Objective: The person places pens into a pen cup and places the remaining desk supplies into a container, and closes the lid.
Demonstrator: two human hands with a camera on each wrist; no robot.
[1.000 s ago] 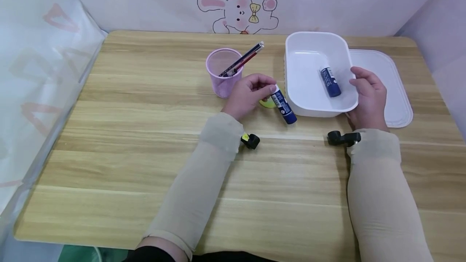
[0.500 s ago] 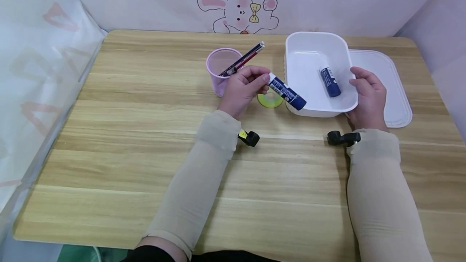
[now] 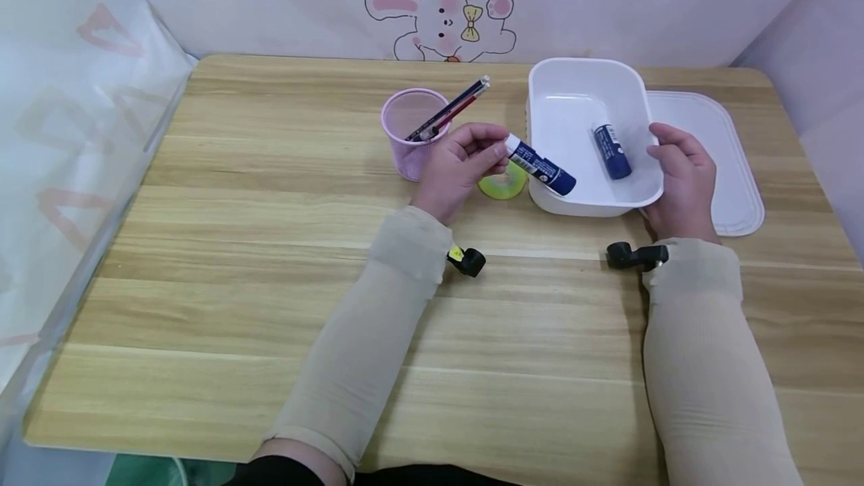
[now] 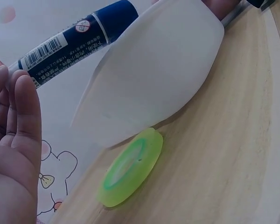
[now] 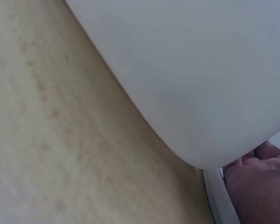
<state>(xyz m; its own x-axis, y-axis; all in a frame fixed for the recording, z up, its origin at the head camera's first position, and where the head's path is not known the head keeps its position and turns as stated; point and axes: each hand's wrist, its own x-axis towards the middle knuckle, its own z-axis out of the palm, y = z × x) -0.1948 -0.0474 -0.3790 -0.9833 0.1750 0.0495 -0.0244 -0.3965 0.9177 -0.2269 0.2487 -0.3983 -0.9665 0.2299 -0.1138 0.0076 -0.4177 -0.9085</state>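
My left hand (image 3: 459, 171) pinches a blue glue stick (image 3: 540, 165) by its white end, between thumb and fingertips. The stick slants down to the right, its dark blue end overlapping the near left rim of a white plastic box (image 3: 563, 126). In the left wrist view the glue stick (image 4: 79, 42) shows its barcode, and the box (image 4: 149, 70) stands behind it. A second glue stick (image 3: 612, 151) lies inside the box. My right hand (image 3: 682, 186) holds the box's right side, thumb and fingers at the rim. Close up, the right wrist view shows the box's outer wall (image 5: 191, 84).
A yellow-green ring (image 3: 502, 193), like a roll of tape, lies on the wooden table (image 3: 526, 336) left of the box. Behind my left hand stands a purple cup (image 3: 412, 160) with pencils (image 3: 454, 107) leaning in it. The white lid (image 3: 742, 205) lies right of the box, partly under it.
My left hand has lifted the glue stick and tilted it flatter, then moved it slightly right to the box's rim. The right hand and the box have stayed in place.
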